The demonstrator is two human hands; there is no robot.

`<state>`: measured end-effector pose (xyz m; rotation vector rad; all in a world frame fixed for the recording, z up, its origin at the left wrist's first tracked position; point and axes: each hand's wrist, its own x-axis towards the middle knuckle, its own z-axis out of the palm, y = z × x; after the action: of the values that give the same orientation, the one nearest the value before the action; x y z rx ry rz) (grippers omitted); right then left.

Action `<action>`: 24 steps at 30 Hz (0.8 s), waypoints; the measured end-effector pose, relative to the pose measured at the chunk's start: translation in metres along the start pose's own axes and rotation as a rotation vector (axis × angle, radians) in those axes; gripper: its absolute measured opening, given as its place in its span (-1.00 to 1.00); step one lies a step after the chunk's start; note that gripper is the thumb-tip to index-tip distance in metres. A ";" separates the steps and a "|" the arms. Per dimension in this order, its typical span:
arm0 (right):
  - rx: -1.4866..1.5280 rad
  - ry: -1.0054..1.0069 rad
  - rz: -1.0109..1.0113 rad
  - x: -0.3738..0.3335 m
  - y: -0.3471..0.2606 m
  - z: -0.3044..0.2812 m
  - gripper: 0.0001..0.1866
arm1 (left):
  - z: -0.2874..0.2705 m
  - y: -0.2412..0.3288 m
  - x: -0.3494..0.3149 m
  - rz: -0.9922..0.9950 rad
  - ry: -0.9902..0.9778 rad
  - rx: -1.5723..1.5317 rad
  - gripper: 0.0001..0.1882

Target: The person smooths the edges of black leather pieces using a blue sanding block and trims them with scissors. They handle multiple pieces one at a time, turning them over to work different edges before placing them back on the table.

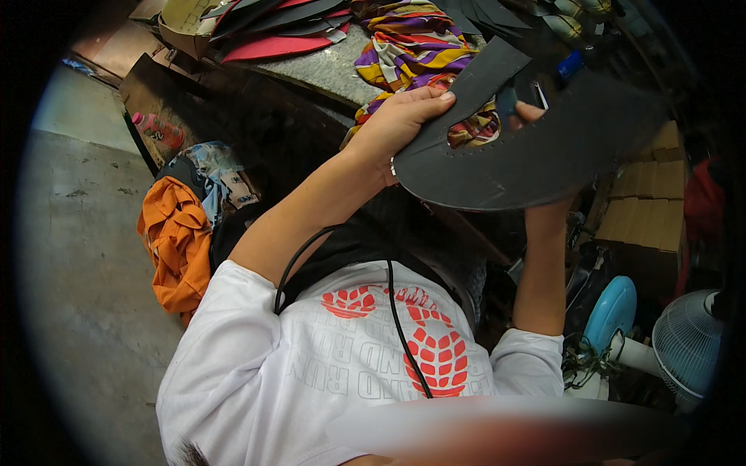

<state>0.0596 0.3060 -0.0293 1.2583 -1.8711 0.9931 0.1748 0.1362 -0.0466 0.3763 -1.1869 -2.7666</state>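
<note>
A white, short-sleeved fabric shirt (225, 380) bears red tread-pattern footprints (437, 362) and grey outlined lettering (336, 373); thin black cable (395, 311) crosses it below the left hand (410, 115).

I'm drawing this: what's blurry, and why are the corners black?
Head view: the pale, reddish shape at the bottom is too blurred to identify; the black sheet looks soft at right; the red shirt prints are sharper; the round fisheye image leaves the corners black.

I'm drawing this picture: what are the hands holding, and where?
A black curved sheet: left hand grips its left edge; right fingers show at its inner edge, grip unclear.
</note>
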 end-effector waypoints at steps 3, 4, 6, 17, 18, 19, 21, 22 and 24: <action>-0.024 -0.110 -0.101 -0.014 0.005 -0.004 -0.75 | 0.001 0.001 -0.002 0.012 0.005 -0.002 -0.82; 0.009 -0.124 -0.015 -0.017 0.005 -0.009 -0.72 | 0.002 0.002 -0.002 0.016 -0.001 -0.004 -0.82; 0.060 -0.069 0.072 -0.015 0.008 -0.012 -0.72 | 0.005 0.003 -0.002 0.027 -0.015 -0.005 -0.82; 0.101 -0.090 -0.225 -0.009 -0.033 -0.010 -0.66 | 0.011 0.004 0.004 0.077 -0.027 -0.033 -0.78; 0.088 -0.081 -0.221 -0.010 -0.033 -0.010 -0.65 | 0.010 0.004 0.005 0.081 -0.029 -0.032 -0.79; 0.075 -0.071 -0.217 -0.011 -0.032 -0.011 -0.65 | 0.010 0.004 0.005 0.076 -0.034 -0.025 -0.79; 0.137 -0.075 -0.063 -0.010 -0.028 -0.013 -0.66 | 0.010 0.005 0.006 0.105 -0.065 0.001 -0.78; 0.167 -0.077 0.015 -0.008 -0.027 -0.014 -0.67 | 0.011 0.005 0.006 0.115 -0.057 0.035 -0.78; 0.227 -0.081 0.169 -0.005 -0.026 -0.016 -0.68 | 0.013 0.005 0.006 0.135 -0.058 0.037 -0.78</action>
<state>0.0873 0.3157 -0.0197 1.3012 -1.9968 1.2925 0.1654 0.1406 -0.0360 0.2125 -1.2291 -2.6601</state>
